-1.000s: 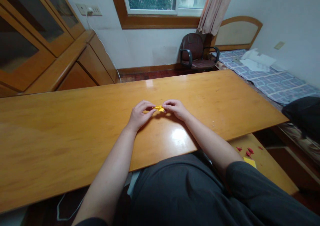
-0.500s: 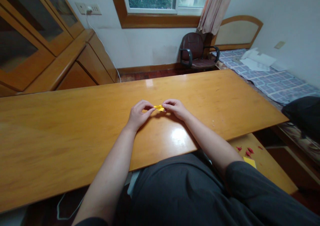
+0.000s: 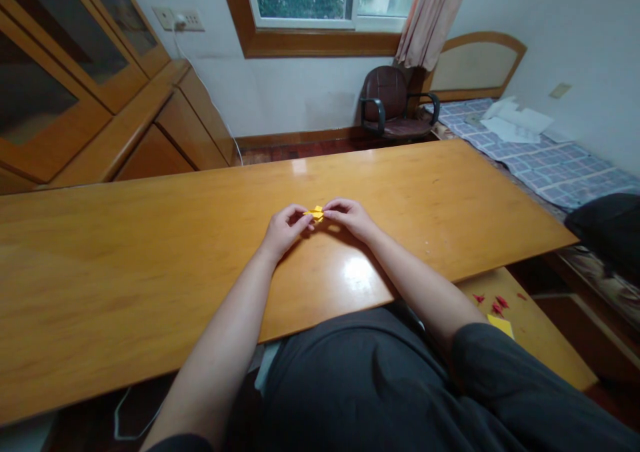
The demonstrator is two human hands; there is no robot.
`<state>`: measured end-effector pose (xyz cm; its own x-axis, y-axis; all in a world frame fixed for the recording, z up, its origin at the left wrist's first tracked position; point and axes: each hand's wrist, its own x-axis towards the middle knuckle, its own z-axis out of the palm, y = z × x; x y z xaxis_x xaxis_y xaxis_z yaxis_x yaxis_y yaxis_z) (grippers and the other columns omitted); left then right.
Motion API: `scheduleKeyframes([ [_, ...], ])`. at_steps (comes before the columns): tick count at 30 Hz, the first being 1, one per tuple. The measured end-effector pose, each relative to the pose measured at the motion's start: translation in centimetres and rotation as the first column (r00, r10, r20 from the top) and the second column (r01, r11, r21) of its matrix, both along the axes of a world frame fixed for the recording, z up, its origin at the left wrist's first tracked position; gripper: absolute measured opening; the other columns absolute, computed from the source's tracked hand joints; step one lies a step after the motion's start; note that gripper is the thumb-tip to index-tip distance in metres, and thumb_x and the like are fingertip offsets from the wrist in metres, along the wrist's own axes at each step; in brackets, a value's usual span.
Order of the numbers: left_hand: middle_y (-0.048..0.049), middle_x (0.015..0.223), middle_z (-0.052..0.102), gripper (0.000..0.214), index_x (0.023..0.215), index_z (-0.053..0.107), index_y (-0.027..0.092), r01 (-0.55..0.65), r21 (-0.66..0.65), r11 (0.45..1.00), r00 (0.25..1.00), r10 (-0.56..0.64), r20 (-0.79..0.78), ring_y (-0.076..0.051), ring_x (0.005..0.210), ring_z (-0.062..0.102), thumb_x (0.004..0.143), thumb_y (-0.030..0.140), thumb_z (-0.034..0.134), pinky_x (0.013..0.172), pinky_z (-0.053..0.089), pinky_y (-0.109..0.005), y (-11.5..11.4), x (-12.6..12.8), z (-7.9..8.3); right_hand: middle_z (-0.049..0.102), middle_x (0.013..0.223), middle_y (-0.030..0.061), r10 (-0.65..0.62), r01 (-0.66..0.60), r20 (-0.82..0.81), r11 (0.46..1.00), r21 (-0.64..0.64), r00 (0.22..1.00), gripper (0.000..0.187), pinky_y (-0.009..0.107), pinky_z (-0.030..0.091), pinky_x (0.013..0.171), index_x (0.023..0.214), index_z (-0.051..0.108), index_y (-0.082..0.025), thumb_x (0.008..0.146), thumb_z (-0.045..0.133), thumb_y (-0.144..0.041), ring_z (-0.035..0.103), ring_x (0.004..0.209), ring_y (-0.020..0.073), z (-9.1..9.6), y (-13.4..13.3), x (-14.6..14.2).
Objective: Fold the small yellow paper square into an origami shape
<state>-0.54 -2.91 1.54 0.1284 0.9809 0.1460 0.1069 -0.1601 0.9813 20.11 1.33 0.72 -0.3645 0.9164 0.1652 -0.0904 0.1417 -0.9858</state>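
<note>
A small folded piece of yellow paper [image 3: 316,213] is pinched between both hands above the middle of a long wooden table [image 3: 150,239]. My left hand [image 3: 284,231] has its fingers curled, with fingertips closed on the paper's left side. My right hand [image 3: 350,216] pinches the paper's right side with thumb and fingers. Most of the paper is hidden by the fingers.
A lower wooden bench [image 3: 530,325] at the right carries small red paper pieces [image 3: 495,302] and a yellow sheet [image 3: 501,325]. Behind the table stand a wooden cabinet [image 3: 100,105], a dark chair [image 3: 393,105] and a bed [image 3: 550,159] with white papers.
My left hand has shifted slightly right and closer to my right hand, so the paper shows less between the fingers. The right hand has hardly moved.
</note>
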Motion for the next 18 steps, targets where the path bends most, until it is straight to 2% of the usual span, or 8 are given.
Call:
scheduleKeyframes([
  [5, -0.0005, 0.067, 0.069, 0.032, 0.085, 0.059, 0.019, -0.067, -0.032, 0.997, 0.998, 0.067, 0.018, -0.016, 0.059, 0.067, 0.074, 0.044, 0.075, 0.057, 0.056, -0.028, 0.15, 0.42, -0.07, 0.072, 0.086, 0.0034, -0.021, 0.016, 0.059, 0.997, 0.081, 0.998, 0.025, 0.029, 0.048, 0.080, 0.082, 0.075, -0.018, 0.071, 0.080, -0.040, 0.063, 0.082, 0.0160, -0.09, -0.03, -0.13],
  [10, -0.0005, 0.068, 0.070, 0.030, 0.087, 0.059, 0.019, -0.102, -0.033, 0.994, 0.994, 0.103, 0.042, -0.016, 0.062, 0.069, 0.072, 0.039, 0.076, 0.059, 0.056, -0.027, 0.39, 0.55, -0.25, 0.071, 0.086, 0.0033, -0.059, 0.051, 0.069, 0.992, 0.120, 0.996, 0.021, 0.030, 0.049, 0.083, 0.081, 0.074, -0.018, 0.073, 0.078, -0.037, 0.063, 0.084, 0.0163, -0.10, -0.07, -0.15],
  [18, -0.0025, 0.074, 0.071, 0.037, 0.090, 0.062, 0.016, -0.103, -0.062, 0.993, 0.986, 0.110, 0.122, -0.016, 0.067, 0.070, 0.072, 0.043, 0.079, 0.060, 0.057, -0.026, 0.64, 0.55, -0.36, 0.070, 0.084, 0.0024, -0.082, 0.079, 0.049, 0.994, 0.076, 0.995, 0.021, 0.029, 0.048, 0.079, 0.082, 0.073, -0.017, 0.071, 0.077, -0.035, 0.061, 0.079, 0.0149, -0.20, -0.08, -0.35],
])
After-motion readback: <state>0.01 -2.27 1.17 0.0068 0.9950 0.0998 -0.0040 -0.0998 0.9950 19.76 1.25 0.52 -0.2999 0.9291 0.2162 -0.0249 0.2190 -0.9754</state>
